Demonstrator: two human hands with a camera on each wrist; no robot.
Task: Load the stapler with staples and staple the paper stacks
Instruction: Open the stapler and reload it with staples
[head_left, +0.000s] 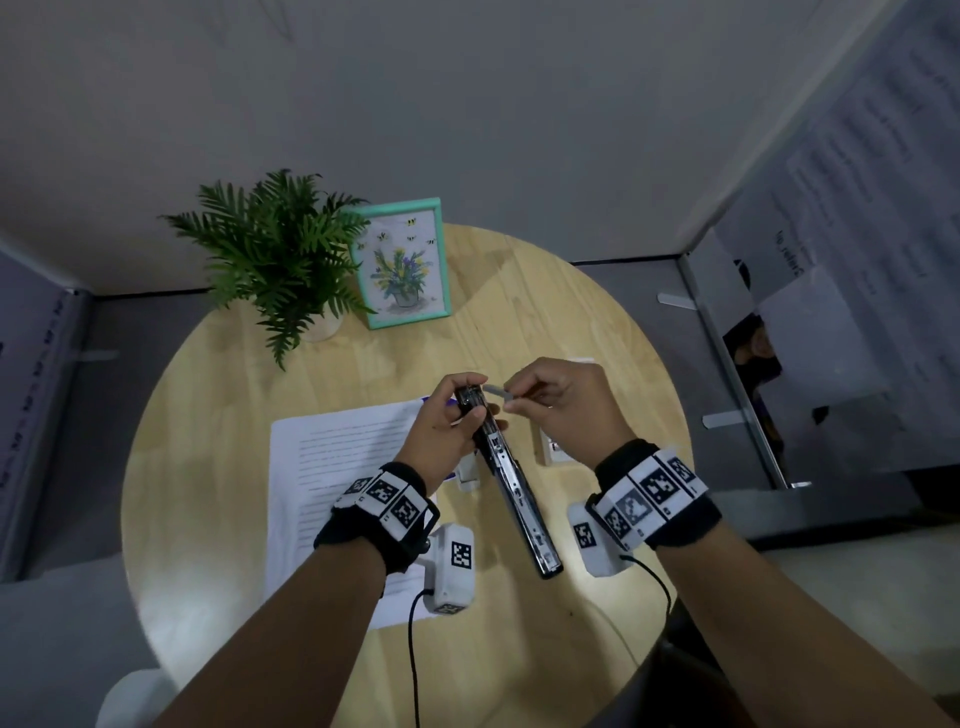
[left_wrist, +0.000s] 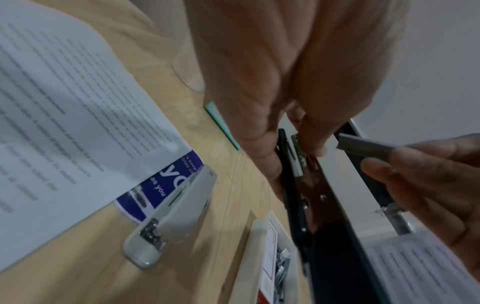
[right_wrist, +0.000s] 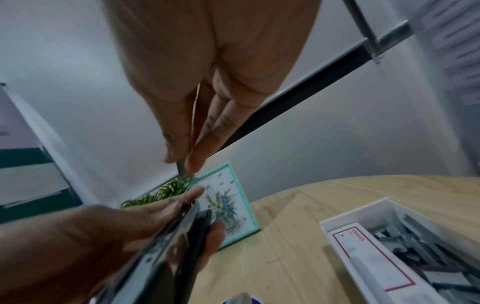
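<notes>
1. Your left hand (head_left: 441, 431) is curled round the far end of the black stapler (head_left: 511, 480), fingers on one side and thumb on the other. You hold it up off the table, opened out long, with its metal channel facing up and its near end pointing back toward you.
2. Your right hand (head_left: 566, 405) pinches a short grey strip of staples (head_left: 496, 391) between thumb and forefinger. The strip's free end is just beside the far tip of the stapler; whether it touches the channel cannot be told.
3. To the left, a stack of printed paper (head_left: 337, 467) lies flat on the table, partly under your left wrist, with a blue printed sheet (left_wrist: 166, 185) poking out from under its far corner.
4. A second stapler, light grey (left_wrist: 176, 214), lies closed beside that corner, below your left hand.
5. Right of the black stapler, an open white box of staples (right_wrist: 405, 253) sits on the table under your right hand, with loose grey strips in it.
6. At the far edge, a potted fern (head_left: 275, 260) stands left of a picture in a mint-green frame (head_left: 402, 262), leaning upright.
7. The table (head_left: 571, 322) is round, of pale wood. Grey partition walls enclose it, and printed sheets hang on the right-hand wall (head_left: 857, 182).
</notes>
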